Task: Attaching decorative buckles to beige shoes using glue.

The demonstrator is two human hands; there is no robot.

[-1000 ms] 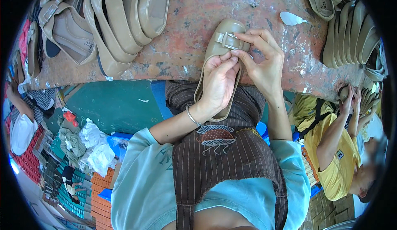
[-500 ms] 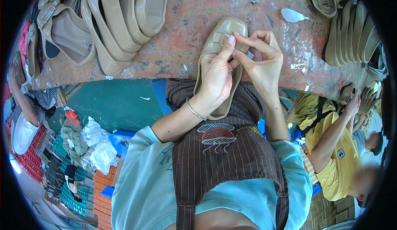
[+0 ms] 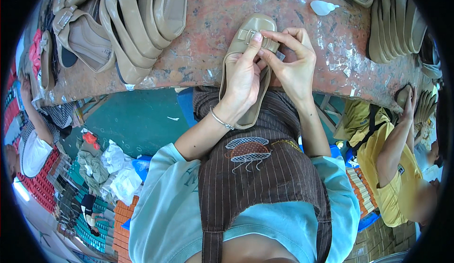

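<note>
A beige square-toed shoe (image 3: 257, 22) with a strap and a small metal buckle across its front rests toe-first on the table edge, its heel end near my apron. My left hand (image 3: 242, 76) is closed around it, fingers inside the opening and thumb pressed by the buckle. Thumb and forefinger of my right hand (image 3: 294, 64) are bent onto the strap's right side, touching the shoe beside the left thumb. What lies right under these fingertips is hidden.
Rows of beige shoes (image 3: 137, 31) stand at the table's left, and more shoes (image 3: 392, 26) at its right. A small white plastic piece (image 3: 323, 7) lies on the worn red table (image 3: 208, 40). A person in yellow (image 3: 388, 154) works at the right, another person (image 3: 35, 144) at the left.
The picture has shifted slightly. My right fingers have closed in a little at the strap; both hands stay on the shoe. The right-hand person's arm has moved slightly.
</note>
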